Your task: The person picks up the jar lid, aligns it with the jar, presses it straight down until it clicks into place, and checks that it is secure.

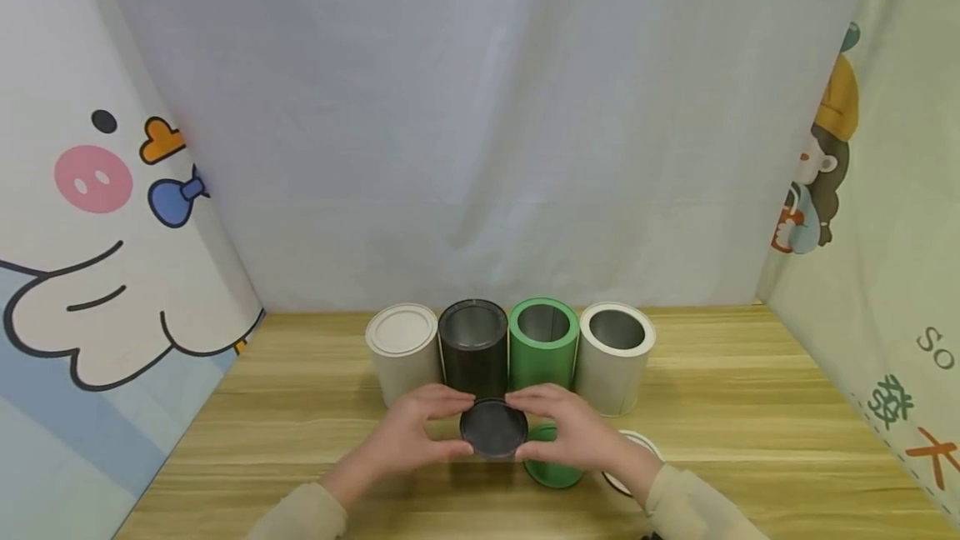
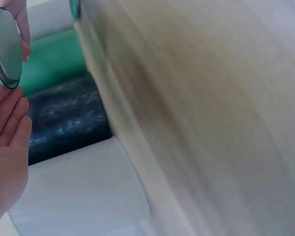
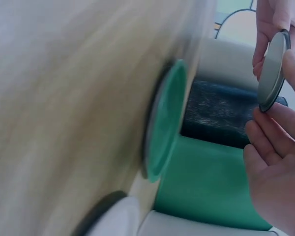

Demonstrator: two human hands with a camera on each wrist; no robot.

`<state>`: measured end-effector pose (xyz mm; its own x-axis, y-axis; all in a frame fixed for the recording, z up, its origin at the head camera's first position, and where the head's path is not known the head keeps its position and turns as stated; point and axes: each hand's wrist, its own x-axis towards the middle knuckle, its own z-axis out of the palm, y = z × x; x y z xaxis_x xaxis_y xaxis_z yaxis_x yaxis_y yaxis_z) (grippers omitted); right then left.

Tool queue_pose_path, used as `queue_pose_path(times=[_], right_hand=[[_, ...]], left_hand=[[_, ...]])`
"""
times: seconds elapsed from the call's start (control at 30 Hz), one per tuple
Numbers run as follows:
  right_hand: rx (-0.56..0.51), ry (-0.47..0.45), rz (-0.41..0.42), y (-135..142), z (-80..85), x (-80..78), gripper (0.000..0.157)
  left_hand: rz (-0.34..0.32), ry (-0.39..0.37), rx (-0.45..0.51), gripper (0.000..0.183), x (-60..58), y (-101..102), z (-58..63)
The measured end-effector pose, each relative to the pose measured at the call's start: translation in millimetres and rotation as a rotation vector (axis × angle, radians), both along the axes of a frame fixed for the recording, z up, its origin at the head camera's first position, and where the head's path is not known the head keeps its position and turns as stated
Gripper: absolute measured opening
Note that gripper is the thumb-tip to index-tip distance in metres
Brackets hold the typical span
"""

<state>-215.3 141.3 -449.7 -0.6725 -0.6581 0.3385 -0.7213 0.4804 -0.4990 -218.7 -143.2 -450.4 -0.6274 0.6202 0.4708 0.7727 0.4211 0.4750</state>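
Between my two hands I hold a round black lid up in front of the cans. My left hand pinches its left edge with thumb and fingertips, and my right hand pinches the right edge. Both wrist views show the lid's grey metallic underside. Just behind the lid stands an uncovered black can. Below my right hand a green lid lies on the table. A white lid lies further right, partly hidden by my right forearm in the head view.
The cans stand upright in a row: a white can with its lid on at the left, the black can, then an open-topped green can and an open-topped white can. Behind the wooden table hangs a grey curtain, with printed cloths at both sides.
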Motion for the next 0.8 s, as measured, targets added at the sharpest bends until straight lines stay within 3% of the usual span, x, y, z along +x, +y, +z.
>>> queue_pose_path(times=[0.27,0.8], right_hand=[[-0.047,0.051,0.012,0,14.0,-0.2,0.059],[-0.095,0.066,-0.005,-2,42.3,-4.5,0.063]], left_hand=[[0.006,0.091,0.041,0.055,-1.1,-1,13.9],[0.011,0.134,0.124,0.058,-5.9,-4,35.2]])
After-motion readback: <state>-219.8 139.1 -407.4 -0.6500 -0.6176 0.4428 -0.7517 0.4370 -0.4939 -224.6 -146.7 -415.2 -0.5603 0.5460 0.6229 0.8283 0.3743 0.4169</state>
